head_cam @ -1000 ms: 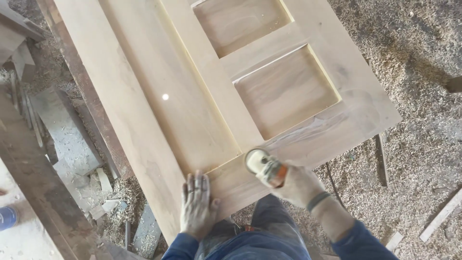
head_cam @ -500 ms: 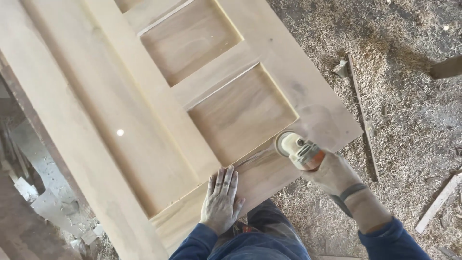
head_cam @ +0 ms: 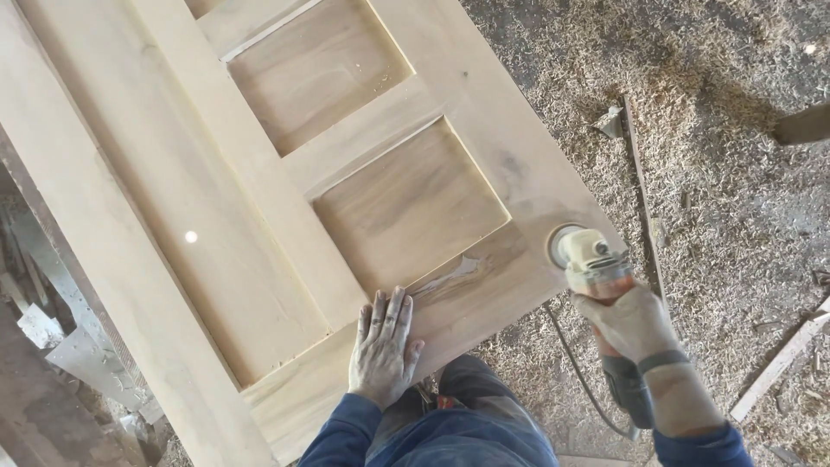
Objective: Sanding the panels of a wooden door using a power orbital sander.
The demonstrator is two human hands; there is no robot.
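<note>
The left hand (head_cam: 383, 350) lies flat, fingers spread, on the wooden door (head_cam: 259, 199)'s bottom rail; the right hand (head_cam: 634, 324) is clamped on a sander (head_cam: 588, 252) pressed at the door's corner; sawdust (head_cam: 735, 199) covers the floor.

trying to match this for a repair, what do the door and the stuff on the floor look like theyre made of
The door looks like solid bare wood: pale, matt, unpainted, with brown grain streaks in its sunken panels. The litter on the floor looks like wood shavings and sawdust, tan and curly. The sander in the right hand seems plastic-bodied under a coat of dust, though I can't be sure.
</note>
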